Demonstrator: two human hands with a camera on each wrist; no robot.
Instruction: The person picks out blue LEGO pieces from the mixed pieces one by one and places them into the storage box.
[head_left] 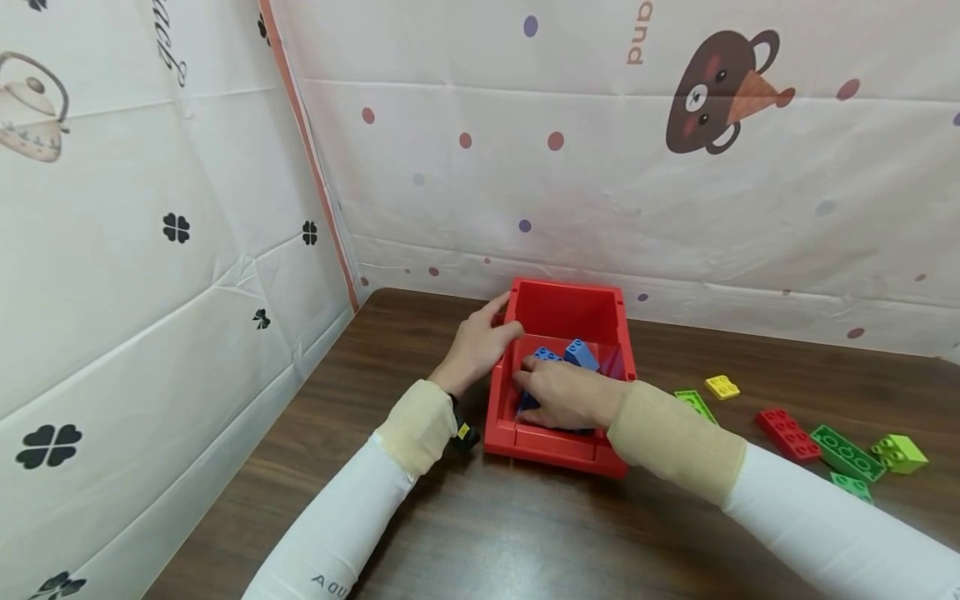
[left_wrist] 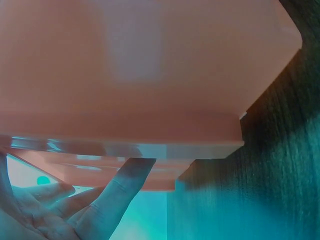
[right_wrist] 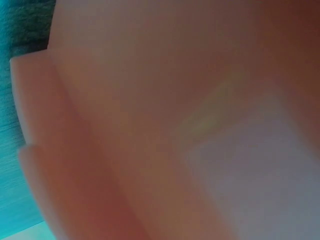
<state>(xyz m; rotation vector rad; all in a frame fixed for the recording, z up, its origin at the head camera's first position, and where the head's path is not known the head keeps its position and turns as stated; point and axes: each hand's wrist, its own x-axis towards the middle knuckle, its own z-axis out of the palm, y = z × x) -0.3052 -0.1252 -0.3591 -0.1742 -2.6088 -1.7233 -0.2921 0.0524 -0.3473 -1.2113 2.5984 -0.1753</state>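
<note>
A red plastic bin point(head_left: 508, 442) stands on the table with several blue toy bricks point(head_left: 581, 354) inside it. My left hand point(head_left: 480, 340) holds the bin's left rim, thumb over the edge. In the left wrist view, the thumb point(left_wrist: 117, 200) lies against the rim of the bin wall point(left_wrist: 150, 100). My right hand point(head_left: 566, 392) reaches down into the bin, its fingers among the blue bricks. Dark blue shows between its thumb and fingers, but whether they pinch a brick is hidden. Only the blurred bin wall point(right_wrist: 90, 165) fills most of the right wrist view.
Right of the bin lie a yellow brick point(head_left: 722, 387), a red brick point(head_left: 789, 434), a long green brick point(head_left: 847, 453), a smaller green brick point(head_left: 852, 487) and lime bricks point(head_left: 900, 454), one partly behind the right sleeve. Printed cloth point(head_left: 480, 192) hangs behind the table and on its left.
</note>
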